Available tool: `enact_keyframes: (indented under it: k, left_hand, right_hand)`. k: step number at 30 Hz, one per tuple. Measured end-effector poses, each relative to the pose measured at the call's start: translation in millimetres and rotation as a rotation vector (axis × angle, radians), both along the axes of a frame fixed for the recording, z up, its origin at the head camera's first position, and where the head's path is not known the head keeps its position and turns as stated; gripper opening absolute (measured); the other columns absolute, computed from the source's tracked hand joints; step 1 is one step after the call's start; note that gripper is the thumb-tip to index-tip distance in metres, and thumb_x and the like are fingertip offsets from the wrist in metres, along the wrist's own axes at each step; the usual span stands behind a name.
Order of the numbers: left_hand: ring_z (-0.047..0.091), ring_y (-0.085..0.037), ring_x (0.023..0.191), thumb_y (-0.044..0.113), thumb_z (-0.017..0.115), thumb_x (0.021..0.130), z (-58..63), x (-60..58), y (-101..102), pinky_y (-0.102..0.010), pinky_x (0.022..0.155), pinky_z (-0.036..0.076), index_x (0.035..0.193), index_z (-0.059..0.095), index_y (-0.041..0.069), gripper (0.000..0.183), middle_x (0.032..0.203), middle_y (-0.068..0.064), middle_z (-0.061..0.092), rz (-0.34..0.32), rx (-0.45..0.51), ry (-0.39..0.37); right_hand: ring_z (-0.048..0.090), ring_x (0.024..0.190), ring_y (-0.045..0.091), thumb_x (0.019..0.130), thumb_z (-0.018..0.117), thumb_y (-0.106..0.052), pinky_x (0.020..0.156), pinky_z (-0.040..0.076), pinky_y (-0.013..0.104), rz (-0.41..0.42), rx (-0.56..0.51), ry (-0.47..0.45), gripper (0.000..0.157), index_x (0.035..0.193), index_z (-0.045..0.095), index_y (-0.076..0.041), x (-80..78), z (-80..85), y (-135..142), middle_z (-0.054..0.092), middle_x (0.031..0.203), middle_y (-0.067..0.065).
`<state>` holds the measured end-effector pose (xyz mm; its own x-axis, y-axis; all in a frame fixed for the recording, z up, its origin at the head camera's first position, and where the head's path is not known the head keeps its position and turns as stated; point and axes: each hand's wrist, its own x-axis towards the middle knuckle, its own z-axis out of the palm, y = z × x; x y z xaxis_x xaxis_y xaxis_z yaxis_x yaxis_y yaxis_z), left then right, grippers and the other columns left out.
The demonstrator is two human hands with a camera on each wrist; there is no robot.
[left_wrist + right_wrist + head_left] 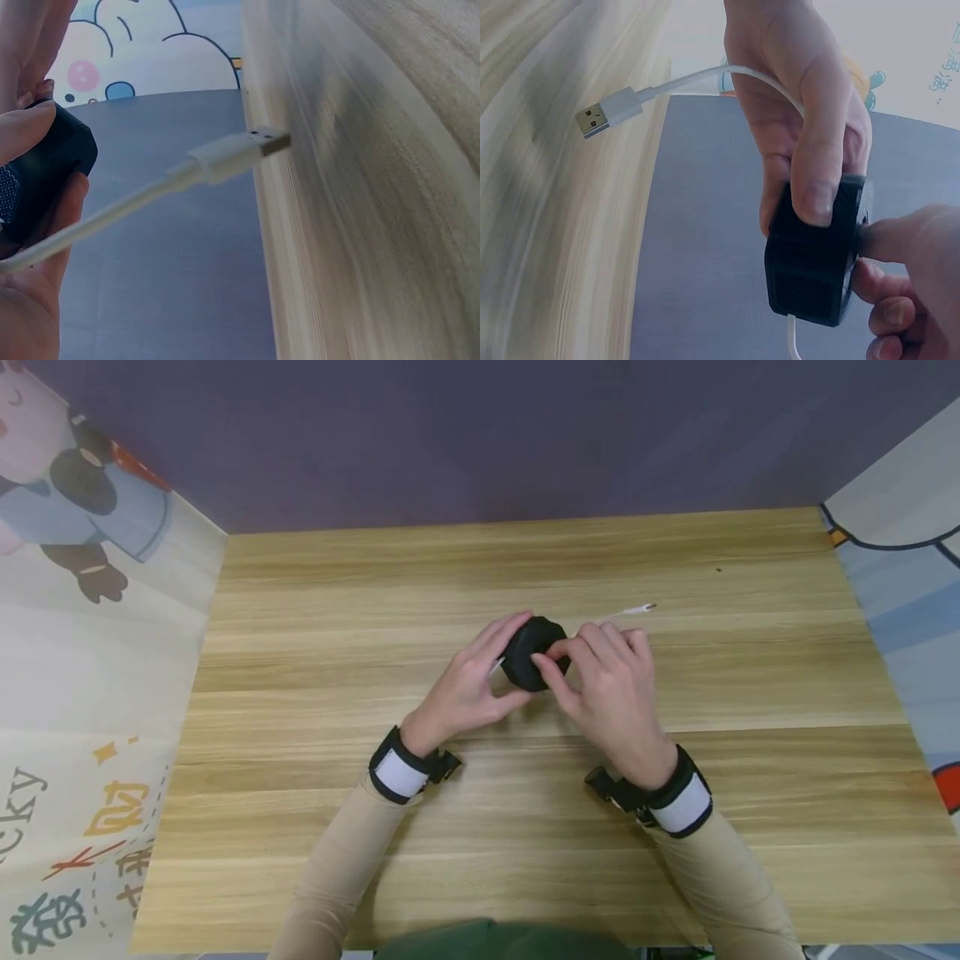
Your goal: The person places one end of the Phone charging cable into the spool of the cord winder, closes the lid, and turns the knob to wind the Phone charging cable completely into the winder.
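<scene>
A black, many-sided cable winder is held over the wooden table in the head view. My left hand grips it by the edge, fingers on the far side and thumb on the near side. On its face, my right hand pinches with thumb and forefinger; the part between those fingertips is hidden. A white cable leaves the winder on both sides. Its USB plug hangs below my left hand, large in the left wrist view. The other, slimmer plug sticks out beyond my right hand.
Under both hands lies a wood-grain table, with a small dark speck at its far right. A plain dark panel stands along the back edge. Printed cartoon panels border the left and right sides. Both wrists carry black straps.
</scene>
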<state>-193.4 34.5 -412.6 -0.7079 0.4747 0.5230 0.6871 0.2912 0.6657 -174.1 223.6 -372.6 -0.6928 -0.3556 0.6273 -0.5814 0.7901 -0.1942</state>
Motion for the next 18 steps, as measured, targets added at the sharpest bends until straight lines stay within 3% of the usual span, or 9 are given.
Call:
enact_keyframes:
  k: [18]
  left_hand:
    - [0.044, -0.022, 0.125, 0.016, 0.074, 0.074, -1.1, -0.3, 3.6, -0.028, 0.105, 0.038, 0.141, 0.036, -0.005, 0.080, 0.137, -0.022, 0.045, 0.034, 0.000, 0.057]
  right_hand:
    - [0.052, 0.061, 0.024, 0.088, 0.060, -0.033, 0.061, 0.033, 0.043, -0.079, -0.100, -0.027, 0.036, 0.071, 0.067, -0.002, 4.7, -3.8, -7.5, 0.060, 0.063, 0.008]
